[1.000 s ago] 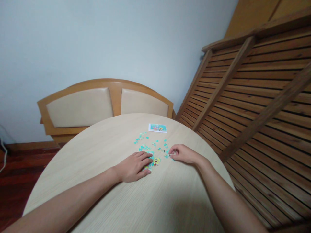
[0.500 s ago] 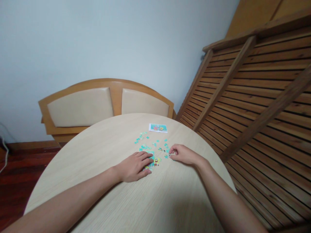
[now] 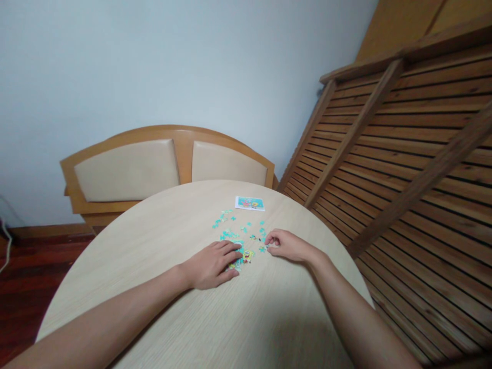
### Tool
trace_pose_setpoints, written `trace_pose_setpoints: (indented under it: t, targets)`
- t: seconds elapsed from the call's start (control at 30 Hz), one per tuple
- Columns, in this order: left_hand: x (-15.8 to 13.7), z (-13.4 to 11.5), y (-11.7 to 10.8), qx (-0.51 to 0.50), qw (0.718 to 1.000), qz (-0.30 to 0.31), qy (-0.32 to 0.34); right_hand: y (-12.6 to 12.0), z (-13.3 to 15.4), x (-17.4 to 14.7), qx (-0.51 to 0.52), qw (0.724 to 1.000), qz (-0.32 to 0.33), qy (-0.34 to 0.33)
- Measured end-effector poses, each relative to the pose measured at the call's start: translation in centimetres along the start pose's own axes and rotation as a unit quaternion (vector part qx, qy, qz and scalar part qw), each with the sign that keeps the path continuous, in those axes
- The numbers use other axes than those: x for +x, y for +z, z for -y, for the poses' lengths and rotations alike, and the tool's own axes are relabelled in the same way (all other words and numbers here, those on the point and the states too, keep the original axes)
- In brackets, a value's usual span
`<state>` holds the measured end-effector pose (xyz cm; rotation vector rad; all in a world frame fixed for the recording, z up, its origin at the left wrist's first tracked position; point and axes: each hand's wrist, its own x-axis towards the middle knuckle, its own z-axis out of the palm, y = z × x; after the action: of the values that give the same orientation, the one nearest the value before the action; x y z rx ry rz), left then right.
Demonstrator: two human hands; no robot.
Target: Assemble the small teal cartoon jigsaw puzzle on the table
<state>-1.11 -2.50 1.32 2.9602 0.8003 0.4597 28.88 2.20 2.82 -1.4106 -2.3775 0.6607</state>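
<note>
My left hand [image 3: 215, 264] lies flat with fingers spread over a partly joined jigsaw puzzle [image 3: 248, 255]. A yellow cartoon figure shows just right of its fingertips; part of the puzzle is hidden beneath the hand. To the right, my right hand [image 3: 286, 245] is closed in a pinch at the edge of the loose pieces, thumb and index finger on a small puzzle piece [image 3: 267, 247] that is mostly covered. Beside those fingertips lies a turquoise and yellow piece [image 3: 262, 249]. Dark-patterned pieces [image 3: 255, 238] sit between the two hands.
Several loose turquoise pieces [image 3: 221, 220] are scattered beyond my hands. A picture card [image 3: 249, 203] with cartoon figures lies farther back on the round wooden table [image 3: 172, 220]. Behind it stands a padded bench back [image 3: 130, 169]; a slatted wooden panel [image 3: 384, 154] leans at the right.
My right hand's fingers have shifted very slightly to the left at the same loose pieces. The left hand stays put on the puzzle.
</note>
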Motion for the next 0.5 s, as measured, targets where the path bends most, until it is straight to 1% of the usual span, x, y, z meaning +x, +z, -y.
trace_pose_setpoints:
  t: [0.33,0.5]
  targets:
    - [-0.09,-0.03,0.02,-0.003,1.0,-0.005,-0.001,-0.09,0.0,-0.17,-0.005,1.0,-0.003,-0.003]
    - [-0.04,-0.1,-0.03,-0.001,1.0,0.003,-0.004,0.1,-0.1,-0.16,-0.001,1.0,-0.002,-0.005]
